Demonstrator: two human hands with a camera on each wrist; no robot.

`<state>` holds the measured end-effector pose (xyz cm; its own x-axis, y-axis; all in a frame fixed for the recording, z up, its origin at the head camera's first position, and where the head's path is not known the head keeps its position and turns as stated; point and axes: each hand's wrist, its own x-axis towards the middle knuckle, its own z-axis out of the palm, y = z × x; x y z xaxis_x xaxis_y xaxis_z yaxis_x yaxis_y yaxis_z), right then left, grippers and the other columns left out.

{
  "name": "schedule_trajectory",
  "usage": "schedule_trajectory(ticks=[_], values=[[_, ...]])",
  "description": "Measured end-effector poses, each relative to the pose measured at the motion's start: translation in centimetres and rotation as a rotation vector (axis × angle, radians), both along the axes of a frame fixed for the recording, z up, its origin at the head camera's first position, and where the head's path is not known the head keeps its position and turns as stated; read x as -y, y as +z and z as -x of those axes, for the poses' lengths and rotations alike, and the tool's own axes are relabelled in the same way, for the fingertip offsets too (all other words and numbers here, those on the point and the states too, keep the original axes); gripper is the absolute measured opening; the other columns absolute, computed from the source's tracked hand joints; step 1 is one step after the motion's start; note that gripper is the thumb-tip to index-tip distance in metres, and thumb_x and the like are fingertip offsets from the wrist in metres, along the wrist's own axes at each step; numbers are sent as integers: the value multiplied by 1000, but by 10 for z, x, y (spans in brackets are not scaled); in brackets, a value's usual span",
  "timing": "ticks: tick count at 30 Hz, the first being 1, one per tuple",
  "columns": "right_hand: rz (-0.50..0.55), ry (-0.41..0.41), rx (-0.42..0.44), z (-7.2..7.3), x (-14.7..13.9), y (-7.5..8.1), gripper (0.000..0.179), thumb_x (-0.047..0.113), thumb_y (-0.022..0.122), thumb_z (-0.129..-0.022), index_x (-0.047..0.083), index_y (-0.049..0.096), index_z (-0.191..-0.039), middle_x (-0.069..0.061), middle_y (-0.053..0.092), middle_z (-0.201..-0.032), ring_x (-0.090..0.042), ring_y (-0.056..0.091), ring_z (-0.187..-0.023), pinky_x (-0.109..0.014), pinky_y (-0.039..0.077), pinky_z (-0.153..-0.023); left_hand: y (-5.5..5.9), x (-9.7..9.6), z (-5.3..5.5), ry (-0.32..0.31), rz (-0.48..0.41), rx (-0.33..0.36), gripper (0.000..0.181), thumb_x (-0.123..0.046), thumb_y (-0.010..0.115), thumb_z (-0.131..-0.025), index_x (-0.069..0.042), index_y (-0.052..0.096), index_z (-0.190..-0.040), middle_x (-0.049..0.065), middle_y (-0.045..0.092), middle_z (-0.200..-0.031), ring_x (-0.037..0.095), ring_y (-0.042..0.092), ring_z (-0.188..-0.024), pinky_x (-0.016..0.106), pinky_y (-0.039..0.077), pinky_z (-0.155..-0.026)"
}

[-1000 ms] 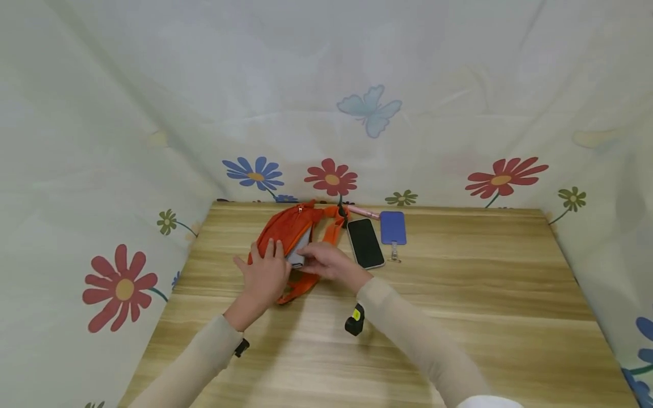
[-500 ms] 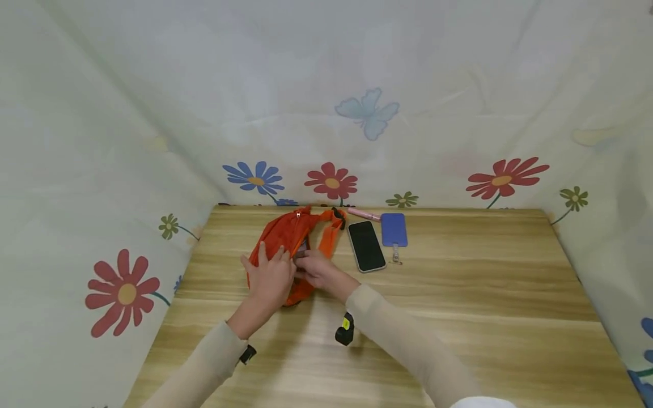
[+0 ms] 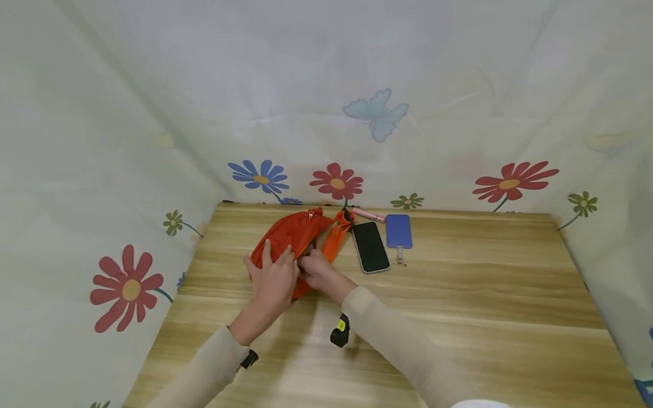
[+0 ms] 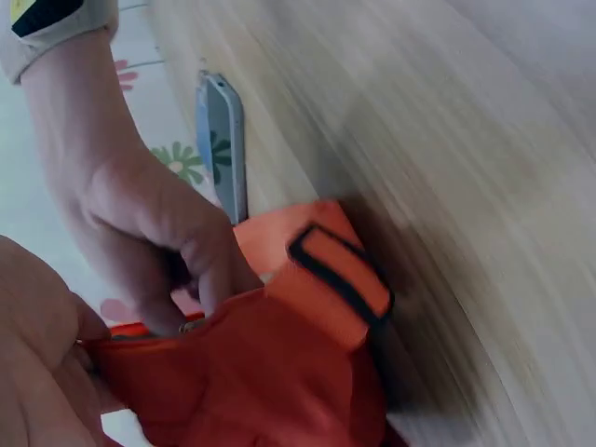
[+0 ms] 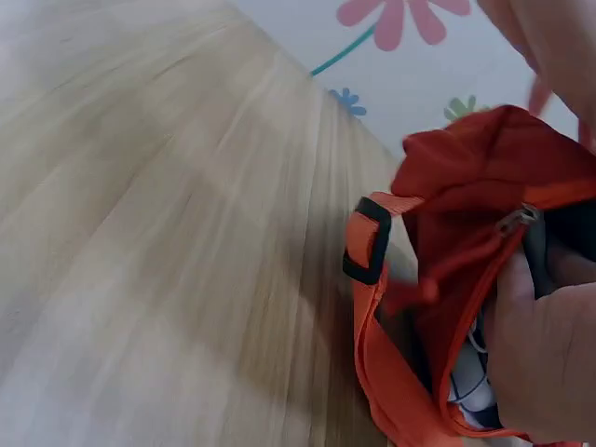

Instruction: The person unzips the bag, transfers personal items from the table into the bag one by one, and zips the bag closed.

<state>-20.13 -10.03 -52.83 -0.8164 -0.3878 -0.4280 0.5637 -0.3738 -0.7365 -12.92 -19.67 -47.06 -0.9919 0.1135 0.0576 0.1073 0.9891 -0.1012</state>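
A red-orange waist bag (image 3: 285, 235) lies unzipped near the back left of the table. My left hand (image 3: 272, 283) grips its opening edge, fingers spread over the front panel. My right hand (image 3: 318, 272) reaches into the opening, its fingertips hidden inside. In the right wrist view, the thumb and fingers of the right hand (image 5: 549, 358) are past the zipper (image 5: 517, 220). White, cord-like contents (image 5: 473, 382) show below them. Whether those fingers hold anything is hidden. The bag's orange strap (image 5: 368, 307) with a black buckle hangs beside it.
Right of the bag lies a smartphone (image 3: 371, 247), screen dark. Beside it are a blue card holder (image 3: 398, 231) with a clip and a pink pen-like stick (image 3: 368, 215). The wooden table (image 3: 459, 294) meets a flower-printed curtain (image 3: 433, 141) at the back.
My right hand has pushed a light grey object into the bag and gone deeper; the object is out of sight in the head view. The left hand stays on the bag.
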Motion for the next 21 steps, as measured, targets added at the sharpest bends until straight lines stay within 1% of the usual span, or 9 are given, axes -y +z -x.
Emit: schedule_trajectory(ticks=[1, 3, 6, 9, 10, 12, 16, 19, 21], values=[[18, 14, 10, 0, -2, -1, 58, -18, 42, -94, -5, 40, -150, -18, 52, -143, -19, 55, -107, -25, 49, -74, -1, 0, 0, 23, -13, 19, 52, -26, 71, -94, -9, 60, -142, 6, 50, -154, 49, 28, -147, 89, 19, -97], [61, 40, 26, 1, -5, -3, 53, -15, 43, -98, -4, 39, -150, -21, 49, -146, -25, 57, -117, -28, 53, -85, -7, 2, -1, 87, -49, 50, 56, -30, 64, -99, -8, 52, -149, 10, 42, -159, 51, 25, -148, 89, 16, -97], [95, 54, 34, 2, -7, -2, 48, -11, 47, -101, -6, 40, -149, -24, 48, -148, -34, 54, -132, -39, 50, -103, -22, 9, -3, 181, -79, 59, 78, -33, 66, -96, 0, 32, -158, 21, 28, -164, 57, 17, -147, 91, 12, -96], [136, 50, 44, 2, -5, 0, 45, -14, 47, -100, -10, 42, -145, -26, 48, -147, -40, 50, -136, -46, 45, -108, -35, 19, -3, 241, -72, 41, 88, -31, 67, -96, 8, 19, -159, 29, 19, -164, 62, 12, -146, 91, 11, -96], [144, 44, 53, 1, -4, 1, 45, -15, 47, -100, -10, 42, -144, -27, 48, -147, -40, 49, -136, -46, 44, -109, -39, 22, -3, 245, -65, 14, 86, -29, 67, -96, 10, 21, -157, 30, 21, -163, 62, 13, -146, 91, 11, -96], [164, 12, 67, -1, 0, 1, 45, -17, 45, -98, -11, 42, -143, -28, 48, -147, -41, 48, -137, -47, 44, -109, -40, 26, -4, 244, -54, -37, 78, -26, 66, -97, 11, 29, -154, 30, 29, -161, 64, 15, -144, 91, 11, -96], [153, -89, 75, -7, 10, 1, 48, -21, 43, -95, -11, 41, -142, -28, 48, -145, -40, 50, -134, -48, 44, -109, -35, 20, -11, 199, -3, -123, 60, -19, 66, -95, 7, 48, -146, 25, 44, -154, 67, 18, -142, 90, 7, -98], [115, -145, 79, -9, 18, -1, 49, -21, 42, -92, -9, 43, -139, -25, 50, -141, -37, 54, -128, -47, 48, -106, -30, 11, -17, 175, 33, -129, 50, -16, 64, -96, 2, 57, -142, 22, 47, -152, 68, 17, -141, 90, 6, -98], [109, -163, 85, -8, 21, -2, 44, -21, 43, -92, -8, 46, -134, -24, 52, -139, -36, 56, -126, -47, 49, -104, -27, 9, -17, 168, 36, -121, 46, -14, 64, -97, 0, 60, -140, 21, 49, -152, 68, 17, -141, 90, 6, -97]])
